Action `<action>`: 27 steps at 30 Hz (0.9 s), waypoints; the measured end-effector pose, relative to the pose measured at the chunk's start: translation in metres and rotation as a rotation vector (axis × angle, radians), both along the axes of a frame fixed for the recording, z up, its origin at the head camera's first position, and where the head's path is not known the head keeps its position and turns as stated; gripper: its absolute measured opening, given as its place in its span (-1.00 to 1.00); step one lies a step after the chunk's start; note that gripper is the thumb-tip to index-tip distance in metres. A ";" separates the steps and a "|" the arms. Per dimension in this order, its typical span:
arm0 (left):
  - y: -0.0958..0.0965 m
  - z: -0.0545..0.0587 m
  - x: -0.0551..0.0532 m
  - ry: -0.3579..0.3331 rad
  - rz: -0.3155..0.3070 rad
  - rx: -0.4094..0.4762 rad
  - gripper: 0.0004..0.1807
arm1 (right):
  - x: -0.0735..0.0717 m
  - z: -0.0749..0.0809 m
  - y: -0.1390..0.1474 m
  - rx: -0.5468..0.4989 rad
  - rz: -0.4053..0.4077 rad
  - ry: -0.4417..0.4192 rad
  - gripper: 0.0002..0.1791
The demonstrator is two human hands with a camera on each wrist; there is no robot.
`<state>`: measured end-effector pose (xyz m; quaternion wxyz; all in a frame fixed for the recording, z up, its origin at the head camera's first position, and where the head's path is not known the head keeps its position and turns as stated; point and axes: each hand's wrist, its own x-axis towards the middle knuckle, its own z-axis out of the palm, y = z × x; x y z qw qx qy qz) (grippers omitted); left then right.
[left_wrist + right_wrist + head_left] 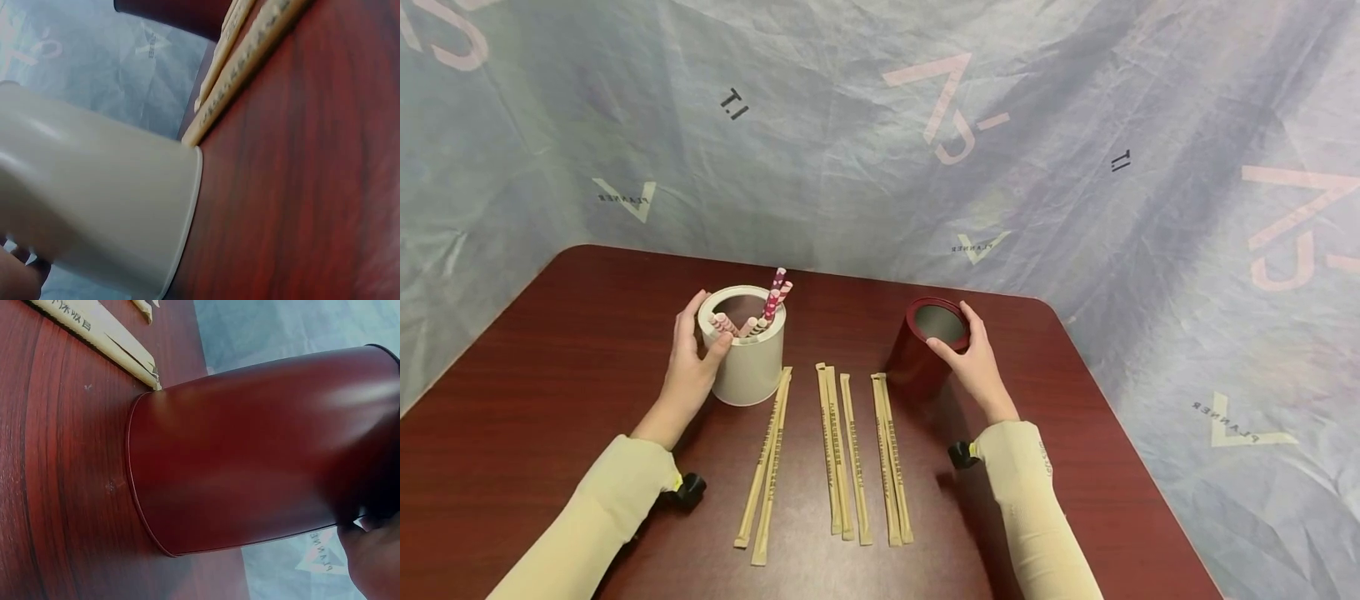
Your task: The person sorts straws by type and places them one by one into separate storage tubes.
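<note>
Grip: left hand (pixel 691 371) curled round the white can (pixel 747 375), right hand (pixel 981 371) curled round the red can (pixel 917 362). Tabletop (pixel 587 350) carries everything. White can sits left of centre in the frame, red can right of centre. Wrapped straws (pixel 855 458) lie in three groups, lower centre. Patterned straws (pixel 772 304) lean in the white can. Risk: sliding either can inward could skew the nearest wrapped straws; tilting the white one could spill its contents.

Cream canister (pixel 748 375) upright, patterned straws (pixel 771 308) leaning inside, on left half of bench (pixel 587 342), toward far edge. Dark-red canister (pixel 919 358) upright, open-topped, grey inside, nearer right edge.
</note>
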<state>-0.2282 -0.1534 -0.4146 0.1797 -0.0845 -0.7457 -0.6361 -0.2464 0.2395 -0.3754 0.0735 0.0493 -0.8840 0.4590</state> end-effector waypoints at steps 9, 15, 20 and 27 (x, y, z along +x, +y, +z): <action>0.007 0.006 0.012 0.032 0.168 0.133 -0.21 | -0.002 -0.002 -0.002 -0.012 -0.009 0.006 -0.04; 0.008 0.011 0.023 -0.067 0.403 0.158 -0.40 | -0.002 -0.003 -0.003 -0.034 -0.023 -0.004 -0.04; 0.008 0.014 0.032 -0.223 0.458 0.090 -0.67 | 0.001 0.003 -0.006 -0.052 -0.024 -0.048 -0.03; 0.006 0.013 0.046 -0.468 0.201 -0.246 -0.68 | 0.015 0.026 -0.017 -0.056 -0.022 -0.086 -0.04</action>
